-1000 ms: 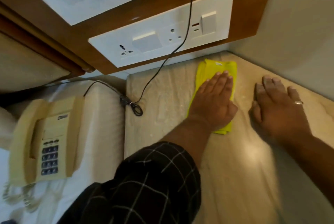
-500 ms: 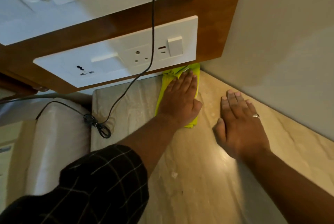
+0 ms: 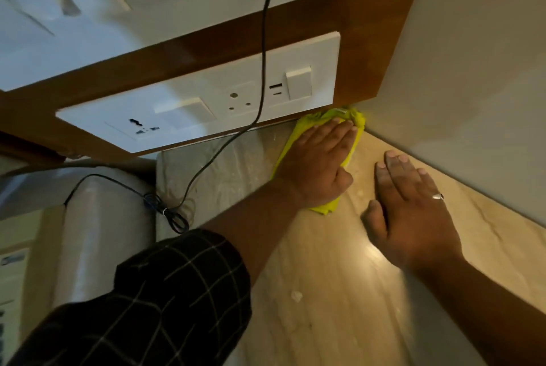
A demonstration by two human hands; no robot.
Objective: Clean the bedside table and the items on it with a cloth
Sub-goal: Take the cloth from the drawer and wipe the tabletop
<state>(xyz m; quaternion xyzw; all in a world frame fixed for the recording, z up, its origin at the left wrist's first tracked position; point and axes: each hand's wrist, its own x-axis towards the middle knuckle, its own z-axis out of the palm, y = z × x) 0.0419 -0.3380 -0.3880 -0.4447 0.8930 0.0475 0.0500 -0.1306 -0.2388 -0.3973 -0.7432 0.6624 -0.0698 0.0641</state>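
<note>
Near the frame's upper centre, flat-fingered left hand [image 3: 317, 163] is pressing yellow cloth [image 3: 331, 123] lengthwise into the tabletop [image 3: 325, 277] corner, holding nothing

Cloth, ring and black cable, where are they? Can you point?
cloth [image 3: 328, 208]: head view, its near corner sticking out below the left hand.
ring [image 3: 438, 196]: head view, the band on a right-hand finger.
cable [image 3: 263, 55]: head view, the stretch hanging across the socket plate.

The surface [image 3: 339, 277] is shiny, smooth stone. The cloth [image 3: 325, 208] is soft and yellow. The panel [image 3: 369, 49] is glossy brown wood.
</note>
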